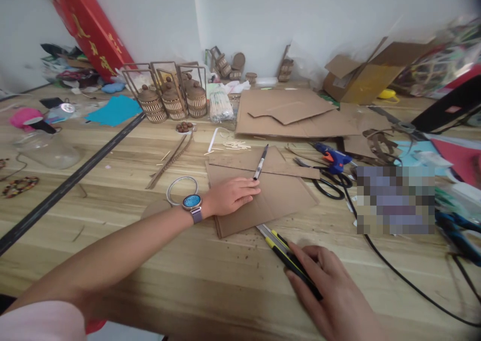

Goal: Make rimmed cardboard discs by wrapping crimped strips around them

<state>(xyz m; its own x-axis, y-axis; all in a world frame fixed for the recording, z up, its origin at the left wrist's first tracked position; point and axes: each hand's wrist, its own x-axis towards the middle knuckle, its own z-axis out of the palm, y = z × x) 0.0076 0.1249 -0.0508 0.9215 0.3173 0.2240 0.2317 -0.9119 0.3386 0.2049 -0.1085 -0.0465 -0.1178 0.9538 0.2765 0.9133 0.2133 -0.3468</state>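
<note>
My left hand [235, 195] lies flat on the folded cardboard [278, 200], fingers stretched toward the pen. Black and yellow, the utility knife [289, 261] sits in the grip of my right hand [330, 286], its blade pointing up and left at the cardboard's front edge. A narrow cardboard strip [296, 171] crosses the cardboard, and the pen [260, 163] lies over it just beyond my left fingertips. Black-handled scissors [328, 188] rest at the cardboard's right side. A metal ring [183, 178] is on the table behind my left wrist.
Blue glue gun [333, 156] with a black cable [387, 263] running along the right. Larger cardboard sheets [285, 113] lie behind, small lidded baskets [173, 100] at back left. Bamboo strips [171, 160] and small sticks [236, 145] lie between. A glass jar [48, 148] stands far left.
</note>
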